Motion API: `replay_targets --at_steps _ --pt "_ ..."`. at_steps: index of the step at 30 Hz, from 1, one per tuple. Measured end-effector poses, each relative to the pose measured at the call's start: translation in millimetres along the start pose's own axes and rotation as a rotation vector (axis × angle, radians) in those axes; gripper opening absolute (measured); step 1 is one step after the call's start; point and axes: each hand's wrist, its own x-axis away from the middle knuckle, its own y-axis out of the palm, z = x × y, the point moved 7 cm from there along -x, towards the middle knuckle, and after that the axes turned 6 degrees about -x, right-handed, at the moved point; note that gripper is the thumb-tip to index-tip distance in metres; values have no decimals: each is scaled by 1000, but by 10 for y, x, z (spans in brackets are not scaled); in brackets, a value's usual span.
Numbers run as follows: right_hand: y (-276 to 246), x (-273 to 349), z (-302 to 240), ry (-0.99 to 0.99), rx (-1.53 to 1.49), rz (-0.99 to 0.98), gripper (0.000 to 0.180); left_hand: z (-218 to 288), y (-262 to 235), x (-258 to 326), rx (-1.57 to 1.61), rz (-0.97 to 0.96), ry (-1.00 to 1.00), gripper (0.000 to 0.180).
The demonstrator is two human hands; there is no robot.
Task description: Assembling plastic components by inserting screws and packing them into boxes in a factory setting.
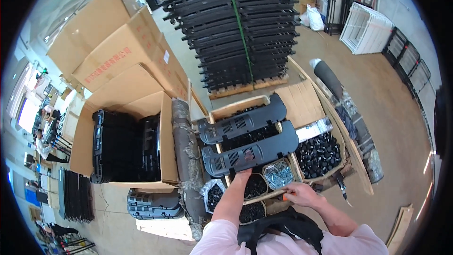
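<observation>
Two long dark grey plastic panels with vent slots lie across a wooden-sided bin: a far panel (250, 123) and a near panel (269, 145). My left hand (243, 173) reaches to the near panel's front edge, its fingers hidden by the panel. To the right, my right hand (304, 195) is curled closed around a small orange piece (285, 197), perhaps a tool handle. Between the hands are silver screws (278, 174) in a round container and small black parts (255, 186) in another. Black knob-like caps (318, 156) fill a bin at the right.
An open cardboard box (169, 137) of black plastic parts stands left, with a wrapped roll (184, 146) between it and the bins. More grey panels (155, 203) are stacked below. A tall strapped stack of black parts (236, 28) stands ahead. A wooden board (349, 160) edges the right.
</observation>
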Motion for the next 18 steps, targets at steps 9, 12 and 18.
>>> replay_targets --at_steps 9,12,18 --pt "165 -415 -25 -99 5 -123 38 304 -326 260 -1302 -41 -151 55" --pt "206 -408 66 -118 6 -99 39 793 -183 480 -1315 -80 -151 50" --pt "417 -558 307 -175 57 -119 36 1402 30 1288 -1188 99 55 37"
